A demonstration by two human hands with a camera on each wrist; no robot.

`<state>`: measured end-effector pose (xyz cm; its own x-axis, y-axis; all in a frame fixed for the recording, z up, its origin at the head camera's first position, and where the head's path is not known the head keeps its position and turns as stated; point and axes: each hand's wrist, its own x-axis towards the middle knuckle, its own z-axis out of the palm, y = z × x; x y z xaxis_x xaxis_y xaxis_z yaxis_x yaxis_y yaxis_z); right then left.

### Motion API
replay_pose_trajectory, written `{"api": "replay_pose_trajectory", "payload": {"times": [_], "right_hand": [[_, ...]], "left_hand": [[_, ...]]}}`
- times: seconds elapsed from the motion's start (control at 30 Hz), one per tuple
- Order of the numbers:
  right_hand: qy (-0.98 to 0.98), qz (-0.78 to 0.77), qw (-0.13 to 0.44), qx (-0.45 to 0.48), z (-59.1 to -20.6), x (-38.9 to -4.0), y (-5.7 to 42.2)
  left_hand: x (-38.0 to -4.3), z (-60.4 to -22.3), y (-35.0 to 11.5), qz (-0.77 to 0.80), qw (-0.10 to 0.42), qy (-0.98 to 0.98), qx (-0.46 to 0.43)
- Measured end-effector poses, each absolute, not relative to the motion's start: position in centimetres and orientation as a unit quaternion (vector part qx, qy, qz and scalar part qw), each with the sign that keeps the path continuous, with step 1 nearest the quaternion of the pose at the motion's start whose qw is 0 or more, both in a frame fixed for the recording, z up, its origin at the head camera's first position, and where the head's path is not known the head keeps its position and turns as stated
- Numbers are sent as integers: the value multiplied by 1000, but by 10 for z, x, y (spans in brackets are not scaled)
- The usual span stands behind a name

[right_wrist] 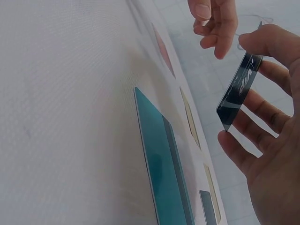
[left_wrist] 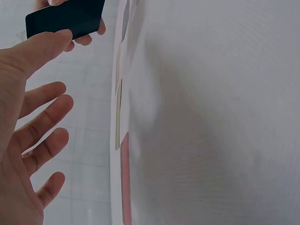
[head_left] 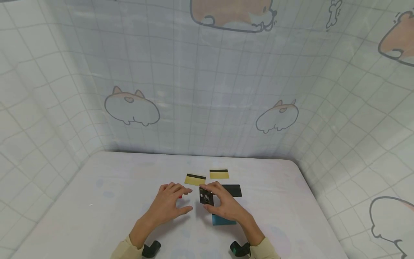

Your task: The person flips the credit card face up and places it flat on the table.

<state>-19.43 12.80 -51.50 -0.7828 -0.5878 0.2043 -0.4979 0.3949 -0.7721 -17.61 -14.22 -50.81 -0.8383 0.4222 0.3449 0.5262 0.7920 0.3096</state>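
Between its thumb and fingers, my right hand (head_left: 228, 205) holds a black VIP card (head_left: 206, 196), raised off the table and tilted. The white lettering on that card shows in the right wrist view. My left hand (head_left: 167, 203) hovers to the left with fingers apart and nothing in them; its thumb tip is a short way from the card. Under the left fingers lies a red card (head_left: 180, 196), mostly hidden in the head view. A teal card (right_wrist: 157, 154) with a dark stripe lies beneath my right hand, partly covered by it in the head view.
Two gold cards with dark stripes, a left one (head_left: 195, 180) and a right one (head_left: 219, 174), lie beyond the hands. Another black card (head_left: 234, 190) lies right of the held one. The white table (head_left: 113, 190) meets a patterned curtain (head_left: 207, 108) behind.
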Motion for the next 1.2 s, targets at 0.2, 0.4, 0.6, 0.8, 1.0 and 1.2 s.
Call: {"api": "replay_pose_trajectory", "payload": {"times": [0.2,0.4,0.6,0.8,1.0,1.2], "right_hand": [[834,-442,58,-326,-512,-194,126],[841,-429,54,-326,-514,-195,127],[850,-414,57,-320,-513,-195,126],[858,-390,49,-331,-514,-197,126],[862,-377,53,-336,-514,-197,124],[863,-372,61,-337,-515,-198,124]], "left_hand": [[-177,-508,-142,-198,132,-936,-260],[-176,-506,-142,-195,132,-935,-264],[-176,-505,-141,-191,128,-936,-267],[-177,-507,-141,-188,133,-934,-274],[-177,-507,-139,-192,139,-931,-279],[-176,-506,-138,-202,143,-925,-288]]}}
